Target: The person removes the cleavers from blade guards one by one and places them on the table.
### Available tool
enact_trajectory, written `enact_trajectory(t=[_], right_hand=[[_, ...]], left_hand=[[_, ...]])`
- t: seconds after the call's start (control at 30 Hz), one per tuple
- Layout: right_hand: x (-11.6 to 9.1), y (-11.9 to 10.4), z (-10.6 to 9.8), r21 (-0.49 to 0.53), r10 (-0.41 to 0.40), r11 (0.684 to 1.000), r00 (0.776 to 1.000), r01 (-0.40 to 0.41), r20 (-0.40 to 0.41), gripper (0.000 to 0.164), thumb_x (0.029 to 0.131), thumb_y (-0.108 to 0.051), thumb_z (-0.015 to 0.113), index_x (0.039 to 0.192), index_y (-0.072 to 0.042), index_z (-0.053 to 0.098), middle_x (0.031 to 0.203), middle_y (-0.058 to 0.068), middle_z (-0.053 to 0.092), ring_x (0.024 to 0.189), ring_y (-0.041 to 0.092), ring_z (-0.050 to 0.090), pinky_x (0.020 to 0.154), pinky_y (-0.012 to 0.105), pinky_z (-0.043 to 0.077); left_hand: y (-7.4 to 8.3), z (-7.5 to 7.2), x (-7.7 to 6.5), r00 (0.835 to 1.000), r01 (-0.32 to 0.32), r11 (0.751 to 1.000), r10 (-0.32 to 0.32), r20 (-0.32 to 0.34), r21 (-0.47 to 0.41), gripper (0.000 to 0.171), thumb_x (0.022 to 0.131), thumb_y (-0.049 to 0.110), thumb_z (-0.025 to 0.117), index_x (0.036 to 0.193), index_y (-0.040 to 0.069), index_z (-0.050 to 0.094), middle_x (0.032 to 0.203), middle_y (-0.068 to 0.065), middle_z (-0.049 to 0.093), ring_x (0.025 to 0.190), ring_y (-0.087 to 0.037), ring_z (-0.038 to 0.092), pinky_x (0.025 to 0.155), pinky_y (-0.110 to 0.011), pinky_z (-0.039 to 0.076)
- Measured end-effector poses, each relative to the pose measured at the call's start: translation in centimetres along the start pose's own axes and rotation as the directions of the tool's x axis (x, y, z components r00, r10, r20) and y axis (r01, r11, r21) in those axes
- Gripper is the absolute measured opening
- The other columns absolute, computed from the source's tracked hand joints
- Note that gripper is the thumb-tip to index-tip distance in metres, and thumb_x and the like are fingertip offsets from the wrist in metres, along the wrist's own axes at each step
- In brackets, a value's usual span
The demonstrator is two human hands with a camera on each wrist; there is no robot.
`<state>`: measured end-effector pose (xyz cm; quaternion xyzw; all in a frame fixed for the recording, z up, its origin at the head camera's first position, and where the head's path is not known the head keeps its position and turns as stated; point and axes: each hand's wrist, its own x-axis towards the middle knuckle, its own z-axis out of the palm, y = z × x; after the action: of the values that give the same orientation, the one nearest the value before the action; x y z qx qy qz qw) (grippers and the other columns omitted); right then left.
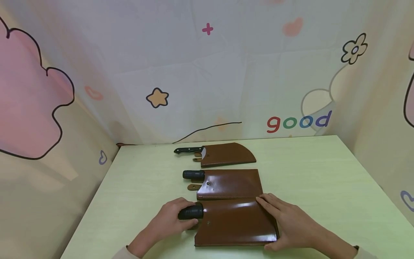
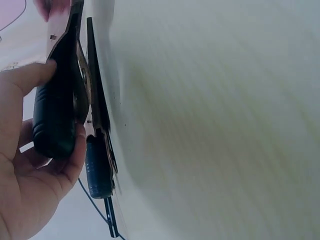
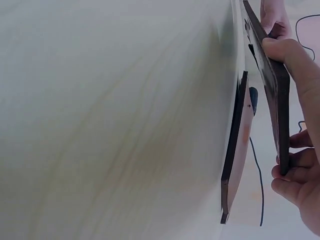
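Nearest me in the head view is a cleaver in a brown leather sheath (image 1: pixel 234 225), its black handle (image 1: pixel 191 211) pointing left. My left hand (image 1: pixel 169 217) grips that handle, thumb on one side and fingers on the other, as the left wrist view also shows. My right hand (image 1: pixel 294 225) holds the sheath's right end by its two long edges. In the right wrist view a gap shows between this sheath (image 3: pixel 270 75) and the table. Just beyond lies a second sheathed cleaver (image 1: pixel 233 183) with a black handle (image 1: pixel 193 175). The blades are hidden inside the sheaths.
Farther back lies a third knife with a riveted black handle (image 1: pixel 188 150), in a brown sheath (image 1: pixel 228 154) with a curved end. All handles point left on the pale green table (image 1: pixel 317 172). A printed cloth (image 1: pixel 200 72) hangs behind the table.
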<state>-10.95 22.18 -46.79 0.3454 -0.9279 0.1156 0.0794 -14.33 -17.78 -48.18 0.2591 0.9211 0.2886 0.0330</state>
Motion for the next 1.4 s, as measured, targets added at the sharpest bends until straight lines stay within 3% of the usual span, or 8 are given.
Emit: enact_trajectory(t=[0.13, 0.4, 0.83, 1.07, 1.2, 1.4], right_hand=[[-0.1, -0.1, 0.0, 0.009, 0.002, 1.0, 1.0, -0.002, -0.012, 0.119, 0.067, -0.083, 0.075, 0.15, -0.002, 0.047, 0.149, 0.013, 0.052, 0.131, 0.031, 0.057, 0.085, 0.047, 0.057], [-0.3, -0.1, 0.4, 0.015, -0.028, 0.999, 0.999, 0.029, -0.041, 0.117, 0.068, -0.081, 0.075, 0.149, -0.001, 0.047, 0.147, 0.012, 0.052, 0.123, 0.026, 0.063, 0.083, 0.042, 0.058], [-0.5, -0.1, 0.1, 0.013, -0.028, 1.0, 0.999, 0.028, -0.028, 0.117, 0.068, -0.08, 0.076, 0.149, -0.001, 0.047, 0.148, 0.012, 0.051, 0.122, 0.026, 0.063, 0.084, 0.042, 0.058], [-1.2, 0.5, -0.1, -0.008, -0.027, 1.0, 0.998, 0.027, -0.052, 0.115, 0.067, -0.078, 0.079, 0.148, -0.002, 0.049, 0.146, 0.012, 0.053, 0.119, 0.027, 0.064, 0.085, 0.042, 0.058], [-1.4, 0.8, -0.1, -0.009, -0.034, 0.999, 0.997, 0.033, -0.068, 0.115, 0.066, -0.077, 0.08, 0.148, -0.002, 0.05, 0.145, 0.011, 0.053, 0.118, 0.026, 0.064, 0.085, 0.042, 0.058], [-1.8, 1.2, 0.0, -0.019, -0.051, 0.999, 0.993, 0.049, -0.11, 0.116, 0.064, -0.078, 0.081, 0.146, -0.002, 0.052, 0.143, 0.011, 0.055, 0.116, 0.024, 0.065, 0.084, 0.04, 0.058]], left_hand=[[0.3, 0.1, -0.1, 1.0, -0.023, 0.999, 0.023, -0.018, 0.028, 0.046, 0.088, 0.046, 0.079, 0.122, 0.017, 0.073, 0.109, 0.008, 0.066, 0.095, -0.008, 0.061, 0.078, -0.029, 0.053], [0.6, 0.0, -0.7, 0.989, -0.075, 0.993, 0.086, -0.117, 0.091, 0.035, 0.089, 0.041, 0.081, 0.115, 0.018, 0.077, 0.104, 0.009, 0.068, 0.09, -0.007, 0.062, 0.075, -0.028, 0.053], [0.5, -0.1, -0.7, 0.992, -0.069, 0.997, 0.073, -0.1, 0.044, 0.034, 0.088, 0.039, 0.081, 0.114, 0.017, 0.078, 0.103, 0.009, 0.068, 0.085, -0.004, 0.059, 0.071, -0.024, 0.051], [-0.3, -0.8, -1.2, 0.992, -0.02, 0.994, 0.033, -0.121, 0.106, 0.034, 0.085, 0.037, 0.084, 0.113, 0.018, 0.078, 0.102, 0.01, 0.072, 0.092, -0.006, 0.064, 0.079, -0.03, 0.052], [-0.7, -1.2, -1.5, 0.992, -0.027, 0.989, 0.045, -0.119, 0.147, 0.035, 0.086, 0.037, 0.083, 0.114, 0.016, 0.078, 0.104, 0.005, 0.076, 0.095, -0.012, 0.069, 0.083, -0.035, 0.055], [-1.0, -1.5, -1.8, 0.992, -0.017, 0.989, 0.034, -0.122, 0.144, 0.036, 0.087, 0.033, 0.082, 0.117, 0.012, 0.077, 0.107, 0.002, 0.077, 0.098, -0.015, 0.071, 0.086, -0.04, 0.055]])
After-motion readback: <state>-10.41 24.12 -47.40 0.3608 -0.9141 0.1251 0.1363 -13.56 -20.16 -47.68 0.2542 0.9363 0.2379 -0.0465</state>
